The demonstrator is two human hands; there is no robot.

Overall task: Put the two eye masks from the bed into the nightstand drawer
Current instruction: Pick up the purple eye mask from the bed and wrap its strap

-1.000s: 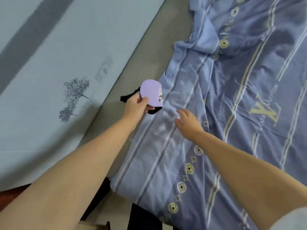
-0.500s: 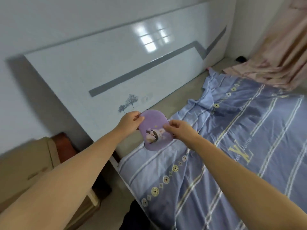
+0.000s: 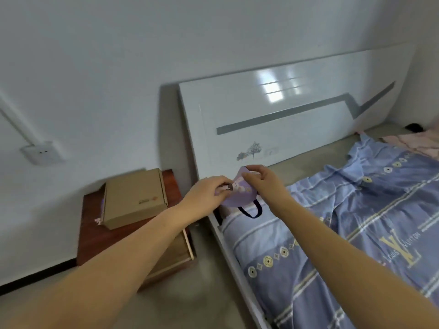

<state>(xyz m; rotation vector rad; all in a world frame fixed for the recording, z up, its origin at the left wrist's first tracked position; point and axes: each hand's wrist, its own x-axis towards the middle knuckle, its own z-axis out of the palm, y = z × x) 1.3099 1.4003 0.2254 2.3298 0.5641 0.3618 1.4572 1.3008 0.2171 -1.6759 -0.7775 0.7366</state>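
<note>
A purple eye mask (image 3: 240, 194) with a cartoon print and a dark strap loop hanging below it is held in the air over the bed's left edge. My left hand (image 3: 205, 194) pinches its left side and my right hand (image 3: 262, 180) pinches its top right. The dark red nightstand (image 3: 95, 238) stands left of the bed, and its top drawer (image 3: 183, 248) is pulled out, partly hidden behind my left forearm. A second eye mask is not visible.
A cardboard box (image 3: 134, 198) lies on the nightstand top. The white headboard (image 3: 285, 119) leans behind the bed, which carries a blue striped quilt (image 3: 356, 233) and pink fabric (image 3: 408, 143) at the far right. A wall socket (image 3: 40, 153) sits at left.
The view has swung left and up, bringing the nightstand into sight. My right hand joined the left on the purple mask, and both carried it toward the bed's left edge.
</note>
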